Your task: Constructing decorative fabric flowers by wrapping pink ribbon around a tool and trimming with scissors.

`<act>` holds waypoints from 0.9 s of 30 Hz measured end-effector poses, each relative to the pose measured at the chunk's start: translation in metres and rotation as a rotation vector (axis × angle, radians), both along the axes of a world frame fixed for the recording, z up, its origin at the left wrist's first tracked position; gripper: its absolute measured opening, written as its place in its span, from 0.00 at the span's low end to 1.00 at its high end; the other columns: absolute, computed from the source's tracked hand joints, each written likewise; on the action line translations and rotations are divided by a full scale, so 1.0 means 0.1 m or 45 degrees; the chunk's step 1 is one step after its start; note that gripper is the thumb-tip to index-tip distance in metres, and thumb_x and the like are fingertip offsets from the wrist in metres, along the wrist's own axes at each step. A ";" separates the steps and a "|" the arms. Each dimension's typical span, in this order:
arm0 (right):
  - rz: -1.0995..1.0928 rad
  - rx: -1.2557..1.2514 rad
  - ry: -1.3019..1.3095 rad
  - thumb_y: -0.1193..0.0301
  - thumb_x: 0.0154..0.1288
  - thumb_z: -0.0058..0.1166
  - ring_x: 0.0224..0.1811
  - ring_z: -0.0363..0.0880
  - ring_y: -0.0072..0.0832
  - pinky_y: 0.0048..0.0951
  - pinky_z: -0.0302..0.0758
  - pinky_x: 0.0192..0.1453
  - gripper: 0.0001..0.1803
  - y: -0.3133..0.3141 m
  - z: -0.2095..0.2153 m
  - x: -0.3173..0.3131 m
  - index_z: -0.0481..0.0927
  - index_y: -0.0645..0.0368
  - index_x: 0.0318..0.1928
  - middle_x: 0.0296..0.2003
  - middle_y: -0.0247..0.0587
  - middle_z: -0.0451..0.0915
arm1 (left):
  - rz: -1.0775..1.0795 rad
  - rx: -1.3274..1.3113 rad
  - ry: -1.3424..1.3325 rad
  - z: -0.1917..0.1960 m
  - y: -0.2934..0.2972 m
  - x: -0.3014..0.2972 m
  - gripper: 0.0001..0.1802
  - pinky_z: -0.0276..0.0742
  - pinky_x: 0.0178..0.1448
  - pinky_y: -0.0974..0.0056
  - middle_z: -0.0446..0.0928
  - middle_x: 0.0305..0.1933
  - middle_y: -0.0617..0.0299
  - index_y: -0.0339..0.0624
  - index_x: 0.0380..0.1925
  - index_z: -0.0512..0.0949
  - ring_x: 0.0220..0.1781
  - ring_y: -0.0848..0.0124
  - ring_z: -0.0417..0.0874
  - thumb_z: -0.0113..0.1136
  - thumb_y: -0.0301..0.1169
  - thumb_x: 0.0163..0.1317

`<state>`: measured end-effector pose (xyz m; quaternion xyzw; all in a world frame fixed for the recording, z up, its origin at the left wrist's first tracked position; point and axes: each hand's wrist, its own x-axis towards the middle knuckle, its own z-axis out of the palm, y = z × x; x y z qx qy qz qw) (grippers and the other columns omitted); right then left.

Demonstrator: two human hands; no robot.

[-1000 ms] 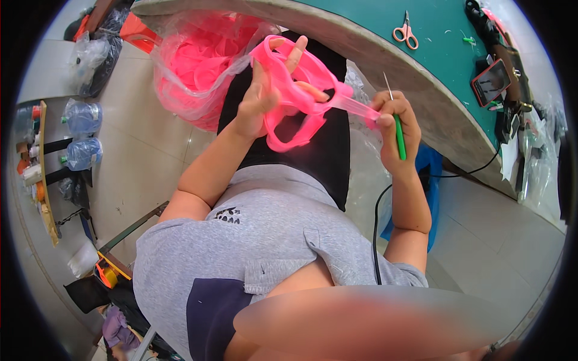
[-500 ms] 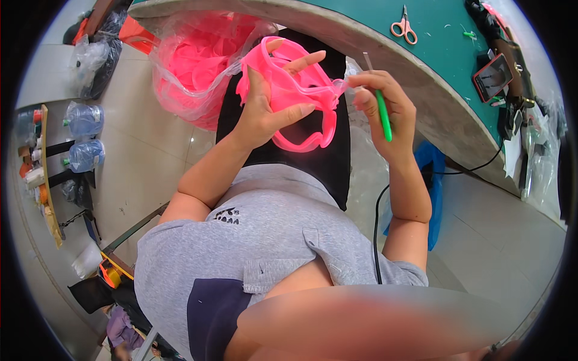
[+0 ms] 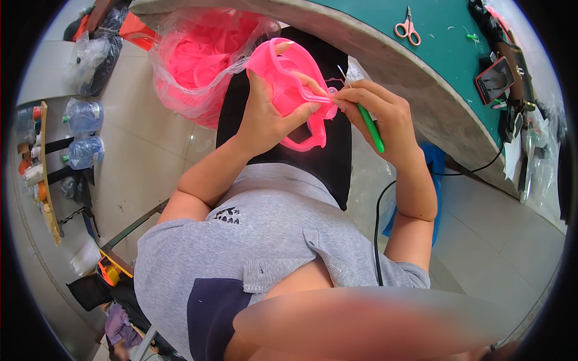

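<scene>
My left hand [image 3: 268, 117] is closed round a bright pink, soft rubbery piece [image 3: 265, 59] with a looped, mask-like shape, its thumb pressing the near side. In my right hand [image 3: 385, 111] is a slim green-handled knife [image 3: 370, 127], its thin metal blade pointing up past the knuckles. The right thumb and forefinger pinch the right edge of the pink piece, close to my left fingertips. The piece hangs over my black-covered lap [image 3: 325, 174].
A clear plastic bag [image 3: 192, 72] full of similar pink pieces stands left of my lap. The green-topped table [image 3: 361, 18] curves across the upper right, bearing small scissors [image 3: 407, 30] and a phone [image 3: 495, 80]. A black cable [image 3: 377, 228] runs by my right arm.
My right hand has come in to the left and its fingertips now meet the pink piece's edge. The knife has tilted, and the piece has turned slightly in my left hand.
</scene>
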<state>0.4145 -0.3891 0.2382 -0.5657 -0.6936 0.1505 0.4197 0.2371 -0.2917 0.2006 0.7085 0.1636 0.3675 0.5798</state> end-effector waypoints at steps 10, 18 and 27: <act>-0.249 0.101 0.203 0.63 0.69 0.48 0.34 0.79 0.33 0.26 0.73 0.40 0.15 0.10 -0.11 0.42 0.80 0.63 0.39 0.32 0.38 0.79 | -0.042 -0.105 -0.137 -0.04 0.01 -0.01 0.37 0.72 0.54 0.61 0.77 0.37 0.56 0.39 0.59 0.50 0.44 0.68 0.79 0.61 0.19 0.55; -1.010 0.177 -0.557 0.61 0.68 0.46 0.44 0.77 0.51 0.42 0.72 0.49 0.18 0.71 -0.26 1.53 0.80 0.65 0.39 0.40 0.55 0.80 | -0.348 -0.666 -0.131 -0.12 0.04 0.00 0.22 0.73 0.51 0.66 0.74 0.41 0.56 0.40 0.52 0.59 0.43 0.70 0.77 0.55 0.19 0.60; -0.897 -0.535 -0.764 0.61 0.50 0.60 0.35 0.79 0.51 0.43 0.74 0.40 0.17 0.89 -0.34 1.76 0.80 0.66 0.28 0.29 0.58 0.80 | -0.728 -1.339 -0.280 0.06 0.18 -0.01 0.22 0.64 0.24 0.72 0.72 0.42 0.54 0.39 0.55 0.62 0.19 0.79 0.65 0.50 0.25 0.60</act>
